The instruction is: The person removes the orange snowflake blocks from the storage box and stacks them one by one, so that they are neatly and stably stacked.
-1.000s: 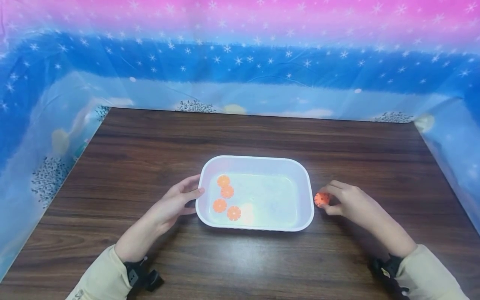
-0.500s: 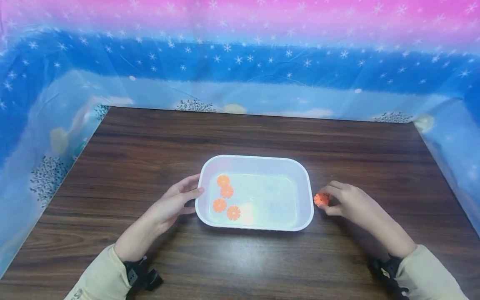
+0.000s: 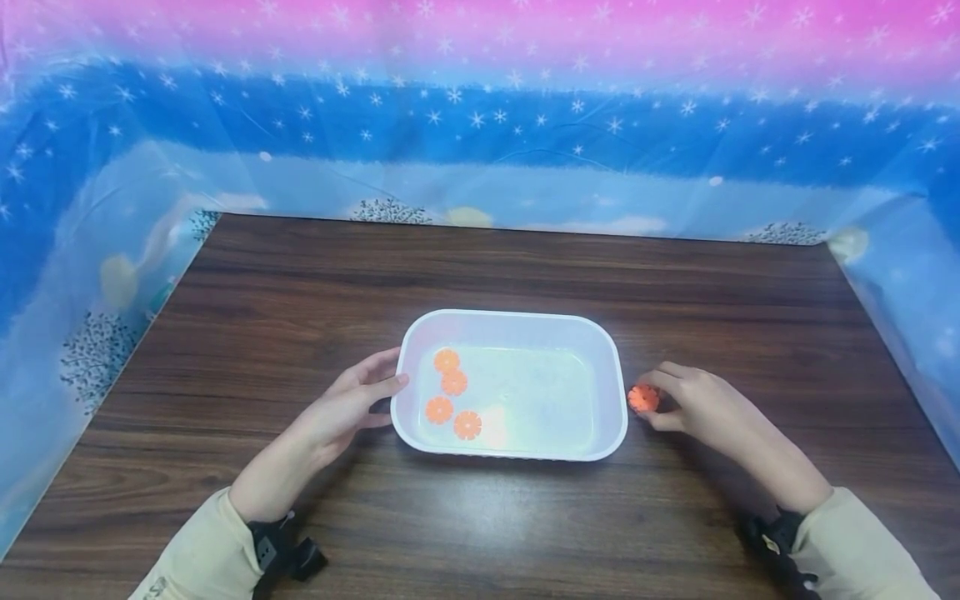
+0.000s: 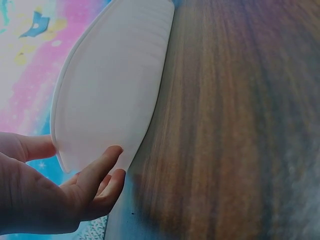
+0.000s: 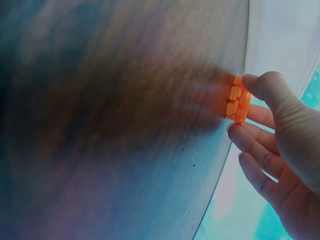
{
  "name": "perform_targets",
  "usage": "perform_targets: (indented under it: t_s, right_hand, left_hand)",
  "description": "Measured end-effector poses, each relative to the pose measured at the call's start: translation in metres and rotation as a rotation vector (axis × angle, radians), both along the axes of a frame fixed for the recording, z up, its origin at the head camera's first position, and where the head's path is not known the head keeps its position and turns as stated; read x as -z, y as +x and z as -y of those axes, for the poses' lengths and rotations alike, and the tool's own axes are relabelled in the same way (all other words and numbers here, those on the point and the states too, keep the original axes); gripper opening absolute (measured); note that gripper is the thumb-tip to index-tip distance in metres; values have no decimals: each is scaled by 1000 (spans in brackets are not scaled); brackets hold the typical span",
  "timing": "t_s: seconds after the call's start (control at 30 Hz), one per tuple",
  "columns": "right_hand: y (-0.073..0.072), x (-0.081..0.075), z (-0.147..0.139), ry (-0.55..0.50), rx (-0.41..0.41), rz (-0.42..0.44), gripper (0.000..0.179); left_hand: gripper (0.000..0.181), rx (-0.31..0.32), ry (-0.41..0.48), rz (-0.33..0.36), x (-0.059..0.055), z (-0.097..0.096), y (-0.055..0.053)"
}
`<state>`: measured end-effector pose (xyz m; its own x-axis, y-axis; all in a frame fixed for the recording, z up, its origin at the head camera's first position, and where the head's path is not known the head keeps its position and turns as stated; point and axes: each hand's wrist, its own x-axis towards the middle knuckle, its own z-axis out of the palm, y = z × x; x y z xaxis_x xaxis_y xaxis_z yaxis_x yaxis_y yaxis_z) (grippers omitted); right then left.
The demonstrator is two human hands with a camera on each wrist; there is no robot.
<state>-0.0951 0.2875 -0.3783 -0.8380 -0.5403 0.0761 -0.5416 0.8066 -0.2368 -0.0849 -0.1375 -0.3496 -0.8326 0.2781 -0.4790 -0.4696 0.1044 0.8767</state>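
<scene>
A white plastic basin [image 3: 525, 392] stands on the table. Several orange notched discs [image 3: 468, 425], like snowflake building pieces, lie flat in its left part. My left hand [image 3: 348, 404] holds the basin's left end, thumb at the rim and fingers against the outer wall [image 4: 110, 75]. Just outside the right end, my right hand [image 3: 693, 400] pinches a small stack of orange notched discs [image 3: 642, 398] between thumb and fingertips. From the right wrist view, the layers of the stack [image 5: 237, 100] show edge-on, close to the tabletop.
The dark wood-grain table [image 3: 480, 525] extends around the basin on all sides. A pink and blue snowflake-patterned cloth [image 3: 480, 117] hangs behind the table and along both sides. Black camera straps [image 3: 277, 550] circle both wrists, below cream sleeves.
The stack of discs in my right fingers shifts and tilts very slightly. The left hand, the basin and the discs inside it stay in place.
</scene>
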Motion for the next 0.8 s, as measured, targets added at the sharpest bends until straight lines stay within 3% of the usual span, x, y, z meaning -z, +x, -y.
perform_targets:
  t_s: [0.8]
  right_hand:
    - [-3,1,-1,-1,-37,-41,36]
  left_hand:
    - [61,2,8,12,2,1,0]
